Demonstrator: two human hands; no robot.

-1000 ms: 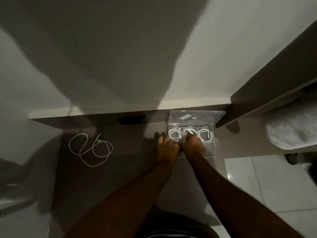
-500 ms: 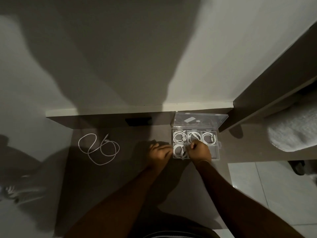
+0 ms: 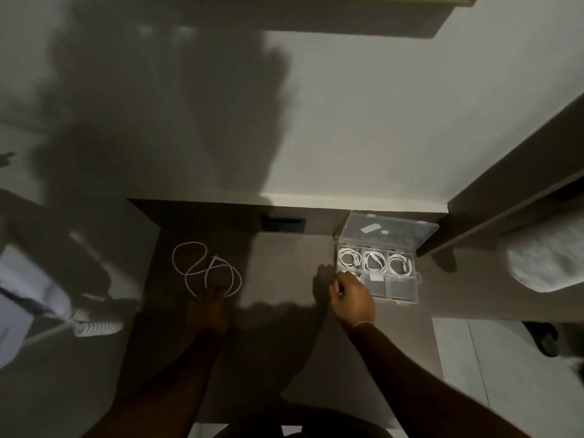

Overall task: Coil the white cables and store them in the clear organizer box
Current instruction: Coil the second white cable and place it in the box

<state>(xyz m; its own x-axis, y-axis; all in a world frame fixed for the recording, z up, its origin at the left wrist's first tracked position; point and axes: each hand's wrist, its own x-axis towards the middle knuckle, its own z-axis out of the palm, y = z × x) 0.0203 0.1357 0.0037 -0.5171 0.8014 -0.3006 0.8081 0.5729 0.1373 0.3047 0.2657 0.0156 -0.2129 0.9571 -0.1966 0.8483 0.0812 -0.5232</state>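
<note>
i'm looking down at a dim brown desk (image 3: 284,327) against a pale wall, with heavy shadow over its left half. nearest me, my left hand (image 3: 210,306) reaches to about 10 o'clock, fingertips touching the near edge of one loose white cable (image 3: 205,270) that sprawls in open loops; in the shadow i cannot tell if the fingers are apart or pinched on it. my right hand (image 3: 352,297), at about 1 o'clock, is curled with fingers together over the near-left compartment of the clear organizer box (image 3: 407,294), where a bit of white cable shows; i cannot tell if it grips anything. beyond it, the far row holds three coiled cables (image 3: 374,260), one per compartment. two near compartments look empty. the lid (image 3: 385,230) stands open. i judge four stored, one left to coil.
</note>
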